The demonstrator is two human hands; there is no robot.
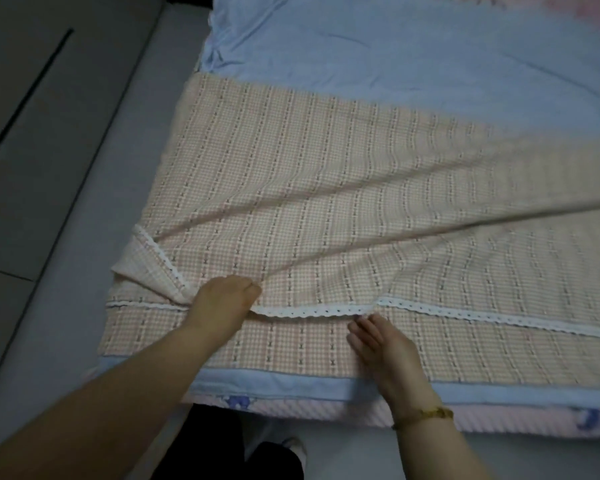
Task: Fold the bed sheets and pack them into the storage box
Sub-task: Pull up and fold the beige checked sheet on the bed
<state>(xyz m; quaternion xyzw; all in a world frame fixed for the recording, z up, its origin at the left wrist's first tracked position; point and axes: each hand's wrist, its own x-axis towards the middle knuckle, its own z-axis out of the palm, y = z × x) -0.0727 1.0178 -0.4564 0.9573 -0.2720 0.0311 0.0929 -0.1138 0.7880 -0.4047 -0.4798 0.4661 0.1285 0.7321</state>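
Left forearm (125, 386) and right forearm (444, 448): bare over the full visible length. Wrist of the right hand (378, 344): one thin bracelet (426, 415), yellow-gold, of small beads or links; detail blurred. Legs: dark trousers (215, 441). One foot: light-coloured shoe (297, 445), toe portion visible

I can read no words, numbers, labels or brand marks anywhere in front of me. The peach checked bed sheet with white lace trim (326, 202) shows only its woven pattern. The blue marks (238, 402) printed on the pink quilted mattress side (309, 415) are too blurred for me to tell whether they are letters or pictures.
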